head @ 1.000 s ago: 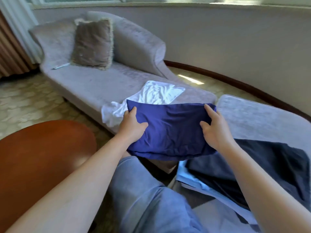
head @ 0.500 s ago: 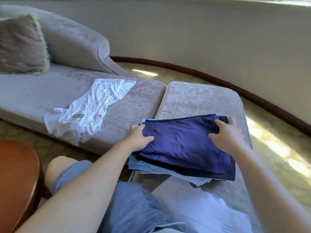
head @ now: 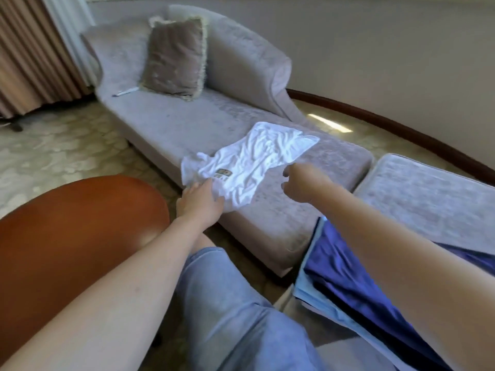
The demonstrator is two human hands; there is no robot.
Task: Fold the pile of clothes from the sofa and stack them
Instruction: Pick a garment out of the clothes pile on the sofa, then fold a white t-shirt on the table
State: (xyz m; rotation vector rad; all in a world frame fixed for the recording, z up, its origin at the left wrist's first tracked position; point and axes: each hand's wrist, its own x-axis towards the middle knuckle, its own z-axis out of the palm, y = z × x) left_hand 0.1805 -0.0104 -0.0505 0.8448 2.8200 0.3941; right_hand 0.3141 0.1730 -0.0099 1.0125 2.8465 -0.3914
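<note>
left hand (head: pixel 199 199): fingers straight, touching white shirt (head: pixel 254 162) lower-left edge, mid-frame | right hand (head: pixel 302 183): hovering just right of it, loosely curled, gripping nothing

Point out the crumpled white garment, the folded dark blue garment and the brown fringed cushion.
crumpled white garment (head: pixel 257 162), head view, its wrinkled middle.
folded dark blue garment (head: pixel 348 269), head view, its top face.
brown fringed cushion (head: pixel 174 53), head view, its front face.
</note>
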